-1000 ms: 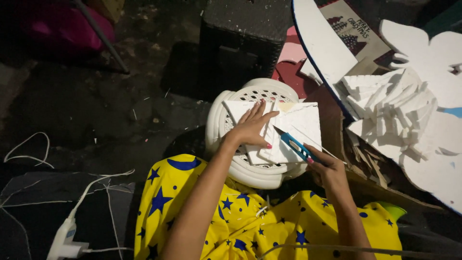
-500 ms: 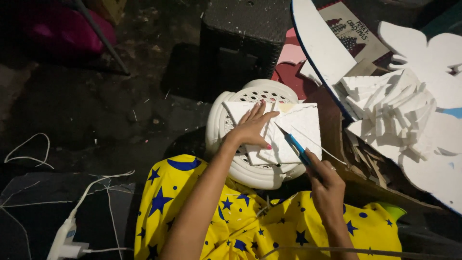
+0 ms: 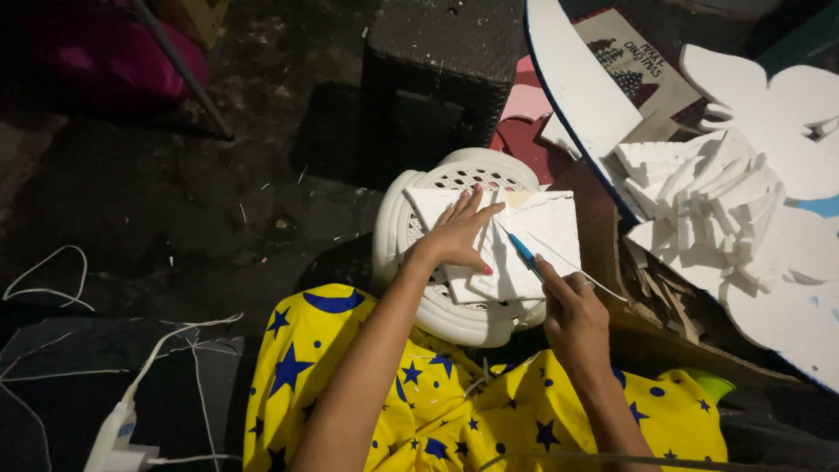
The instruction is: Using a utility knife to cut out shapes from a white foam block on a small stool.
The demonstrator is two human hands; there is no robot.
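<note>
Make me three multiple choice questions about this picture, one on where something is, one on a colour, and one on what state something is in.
1. Where does the white foam sheet lie?
A. On the white plastic stool
B. On the dark floor beside the cables
C. On the black box

2. What colour is the handle of the cutter in the right hand?
A. Red
B. Blue
C. Green

3. How is the left hand placed?
A. Closed in a fist in the air
B. Spread flat, pressing on the foam sheet
C. Resting on the yellow cloth

Answers:
1. A, since the stool's perforated round top shows under and around the sheet.
2. B, since a blue handle juts out above the right hand's fingers.
3. B, since the open fingers lie across the sheet's left part.
</note>
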